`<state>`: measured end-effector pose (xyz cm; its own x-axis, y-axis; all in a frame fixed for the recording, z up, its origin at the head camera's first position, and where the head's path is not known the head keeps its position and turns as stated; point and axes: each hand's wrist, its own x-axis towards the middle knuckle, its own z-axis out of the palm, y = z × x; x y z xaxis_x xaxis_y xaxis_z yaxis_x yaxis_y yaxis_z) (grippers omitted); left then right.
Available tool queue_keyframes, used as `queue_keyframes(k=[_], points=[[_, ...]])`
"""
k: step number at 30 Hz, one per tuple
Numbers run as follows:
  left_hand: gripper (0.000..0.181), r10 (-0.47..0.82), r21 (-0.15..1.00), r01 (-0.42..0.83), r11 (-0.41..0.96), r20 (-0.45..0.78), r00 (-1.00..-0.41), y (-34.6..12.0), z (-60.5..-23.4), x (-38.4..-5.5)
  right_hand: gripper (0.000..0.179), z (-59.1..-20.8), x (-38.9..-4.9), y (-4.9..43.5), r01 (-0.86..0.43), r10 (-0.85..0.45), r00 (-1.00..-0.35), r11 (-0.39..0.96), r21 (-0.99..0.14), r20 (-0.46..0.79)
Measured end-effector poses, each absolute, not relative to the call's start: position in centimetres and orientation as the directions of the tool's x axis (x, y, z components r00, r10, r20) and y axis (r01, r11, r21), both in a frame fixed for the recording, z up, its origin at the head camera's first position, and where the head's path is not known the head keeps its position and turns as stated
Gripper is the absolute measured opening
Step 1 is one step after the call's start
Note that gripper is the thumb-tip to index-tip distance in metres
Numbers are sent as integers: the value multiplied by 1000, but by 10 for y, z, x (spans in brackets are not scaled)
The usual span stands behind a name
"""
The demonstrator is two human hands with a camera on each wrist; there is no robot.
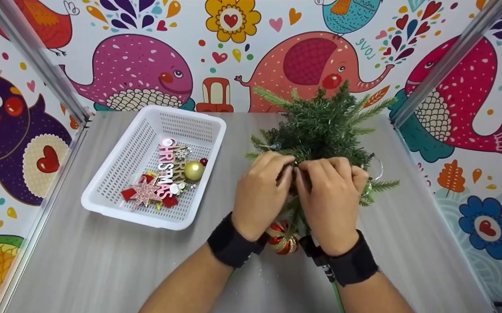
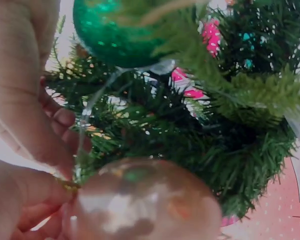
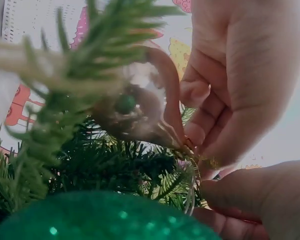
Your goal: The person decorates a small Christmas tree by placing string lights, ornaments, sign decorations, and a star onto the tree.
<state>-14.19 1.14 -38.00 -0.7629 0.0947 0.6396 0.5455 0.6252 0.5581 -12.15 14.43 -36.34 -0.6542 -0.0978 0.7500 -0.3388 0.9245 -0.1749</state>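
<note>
A small artificial Christmas tree (image 1: 324, 117) is in front of me. My left hand (image 1: 259, 193) and right hand (image 1: 331, 198) meet fingertip to fingertip at its near branches. In both wrist views a shiny rose-gold bauble (image 2: 150, 207) hangs beside the fingers. Thumbs and fingers of both hands pinch at its thin gold string (image 2: 69, 186); which end each holds is partly hidden. A clear strand (image 2: 85, 117) runs past the fingertips. A glittery green bauble (image 3: 105, 220) is close by on the tree. Below the hands shows a red-and-gold striped bauble (image 1: 283, 239).
A white plastic basket (image 1: 103, 184) on the left holds a pink glitter star (image 1: 145, 192), a Christmas lettering sign (image 1: 164, 167), a gold bauble (image 1: 194, 170) and other small ornaments. Patterned panels and metal posts (image 1: 44, 56) border the grey table (image 1: 146, 261).
</note>
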Motion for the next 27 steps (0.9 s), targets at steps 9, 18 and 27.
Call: queue_keyframes(k=[9,18,27], points=[[18,78,525,556,645,678,-731,6,-385,-135,9,-366,-114,148,-413,-142,-584,899,-142,799],[13,-101,543,679,494,812,-575,-25,-420,-129,28,-370,-110,192,-583,292,-178,738,-340,940],[29,-201,997,64,36,70,-977,-38,-519,-127,16,-496,-132,292,-125,719,-668,144,-982,191]])
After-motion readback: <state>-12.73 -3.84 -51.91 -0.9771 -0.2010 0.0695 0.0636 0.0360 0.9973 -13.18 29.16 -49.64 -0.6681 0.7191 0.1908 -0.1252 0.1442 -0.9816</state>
